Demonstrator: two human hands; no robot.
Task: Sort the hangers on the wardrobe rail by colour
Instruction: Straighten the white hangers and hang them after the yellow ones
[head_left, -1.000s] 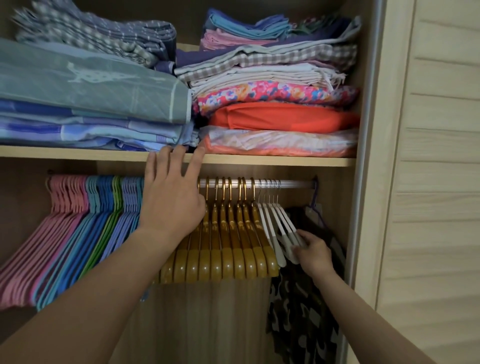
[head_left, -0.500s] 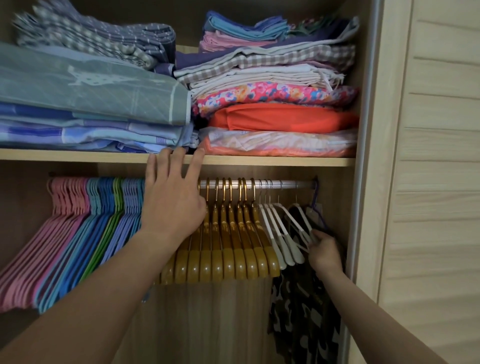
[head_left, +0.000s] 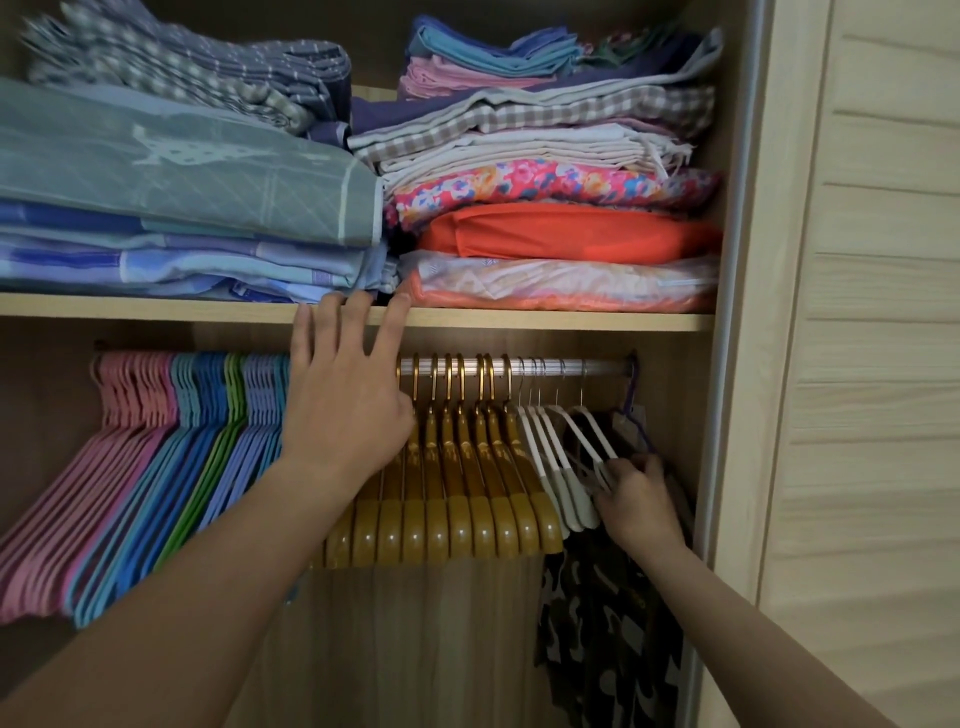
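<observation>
Change, right hand: the right hand (head_left: 636, 499) sat beside the bunched white hangers a second ago; it has since gone right and drawn the outermost ones away, so the set now fans open.
Change, left hand: the left hand (head_left: 343, 410) has stayed in the same place, flat over the rail.
Right hand pose: arm reaching up from lower right, fingers curled round the lower ends of the rightmost white plastic hangers with wire hooks (head_left: 563, 457), gripping them.
Left hand pose: forearm rising from lower left, fingers straight and spread, tips touching the front edge of the pale wooden shelf (head_left: 545, 319), palm lying over the hooks.
Nearest hangers: the glossy amber wooden hangers with gold hooks (head_left: 467, 493) hang packed together between the two hands, the leftmost partly behind the left palm.
White hangers: just right of the amber ones, three close together, two pulled apart toward the right hand.
Rail: the silver metal wardrobe rail (head_left: 582, 366) runs under the shelf, bare near its right end.
Left of the hand: lilac thin hangers (head_left: 260, 431), one green hanger (head_left: 231, 415), blue hangers (head_left: 205, 421), then pink hangers (head_left: 130, 426) outermost.
Beyond the right hand: a dark camouflage garment (head_left: 608, 623) hangs below.
Above: folded bedding stacks (head_left: 545, 208) on the shelf.
</observation>
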